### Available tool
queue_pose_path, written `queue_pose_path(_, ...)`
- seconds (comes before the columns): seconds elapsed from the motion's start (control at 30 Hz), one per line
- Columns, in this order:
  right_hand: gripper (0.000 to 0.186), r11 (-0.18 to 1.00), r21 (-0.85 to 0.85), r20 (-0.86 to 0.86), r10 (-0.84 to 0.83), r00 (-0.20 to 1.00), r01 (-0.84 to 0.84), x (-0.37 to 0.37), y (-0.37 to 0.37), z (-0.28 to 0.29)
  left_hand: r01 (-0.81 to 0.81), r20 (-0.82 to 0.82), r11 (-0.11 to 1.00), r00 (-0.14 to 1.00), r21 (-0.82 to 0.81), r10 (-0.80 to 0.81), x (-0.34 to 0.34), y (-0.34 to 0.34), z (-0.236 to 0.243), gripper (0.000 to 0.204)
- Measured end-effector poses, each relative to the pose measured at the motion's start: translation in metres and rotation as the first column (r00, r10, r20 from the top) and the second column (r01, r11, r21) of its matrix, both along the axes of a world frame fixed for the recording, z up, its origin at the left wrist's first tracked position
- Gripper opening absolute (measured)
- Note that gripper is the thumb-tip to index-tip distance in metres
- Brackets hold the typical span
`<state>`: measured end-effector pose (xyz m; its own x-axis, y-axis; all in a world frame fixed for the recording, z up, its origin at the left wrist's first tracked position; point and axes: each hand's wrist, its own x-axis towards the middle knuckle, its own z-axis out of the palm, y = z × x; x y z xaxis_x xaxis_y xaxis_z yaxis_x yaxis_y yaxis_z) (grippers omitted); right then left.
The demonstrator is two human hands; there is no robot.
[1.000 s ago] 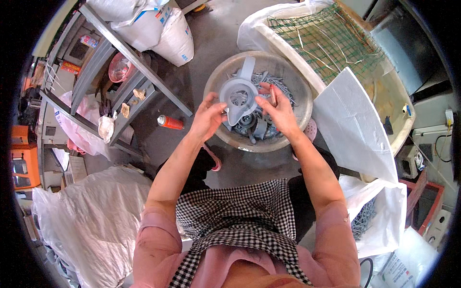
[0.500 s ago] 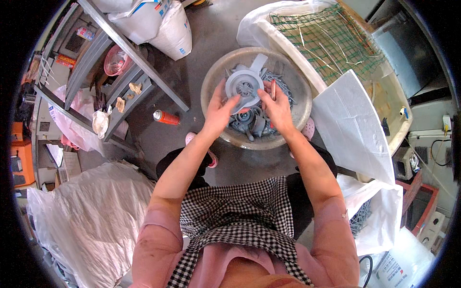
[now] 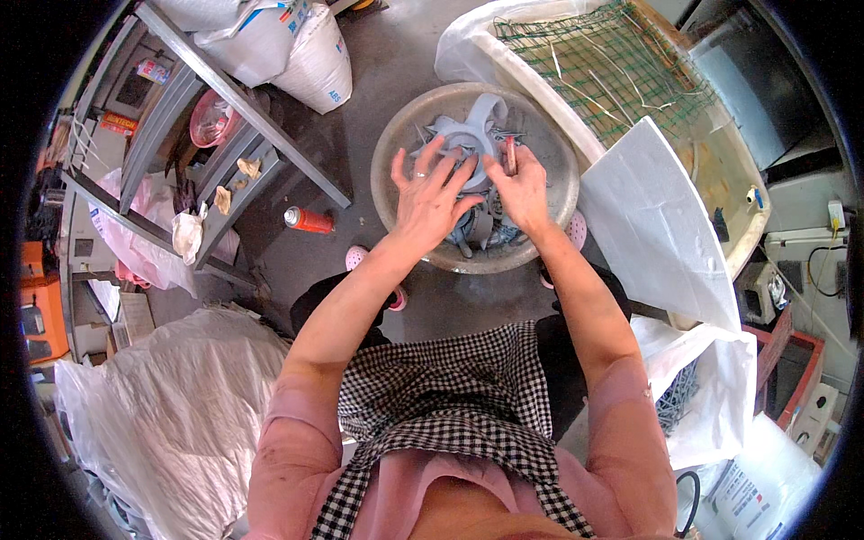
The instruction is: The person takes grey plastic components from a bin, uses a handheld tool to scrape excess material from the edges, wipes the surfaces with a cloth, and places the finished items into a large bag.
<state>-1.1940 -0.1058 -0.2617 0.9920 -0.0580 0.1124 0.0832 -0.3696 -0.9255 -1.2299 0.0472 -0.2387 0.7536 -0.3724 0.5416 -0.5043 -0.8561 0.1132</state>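
A round basin [image 3: 384, 171] stands on the floor in front of me, with several grey plastic pieces in it. Over it, my left hand [image 3: 426, 205] has its fingers spread, the tips at a grey ring-shaped plastic part [image 3: 490, 110] that has a curved arm at its far side. My right hand [image 3: 522, 193] is closed round a slim red-handled tool [image 3: 510, 155], and its thumb reaches to the near right edge of the same part. What kind of tool it is does not show. Both hands partly hide the ring and the pieces under it.
A white tub [image 3: 589, 144] with green netting [image 3: 585, 54] lies beyond the basin, a white sheet [image 3: 666, 225] leaning beside it. Left are a red spray can [image 3: 309, 220], a grey metal frame [image 3: 243, 99] and white sacks [image 3: 310, 63]. A white bag [image 3: 711, 387] holds grey pieces.
My left hand has opened from its grip on the round grey part and spread its fingers over it. The part has turned and sits lower among the pieces. My right hand keeps the red-handled tool.
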Motion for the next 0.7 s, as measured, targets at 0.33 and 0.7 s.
queue_pose_path(0.33,0.033,1.0,0.013,0.122,0.009,0.992,-0.011,0.002,-0.008,0.001,0.104,0.02,0.993,0.995,-0.061,-0.103,0.004,-0.006,-0.005,0.042)
queue_pose_path(0.7,0.034,0.84,0.489,-0.062,0.304,0.951,-0.236,-0.005,-0.014,0.007,-0.22,-0.34,0.288,0.806,-0.932,-0.484,-0.011,0.012,0.008,0.072)
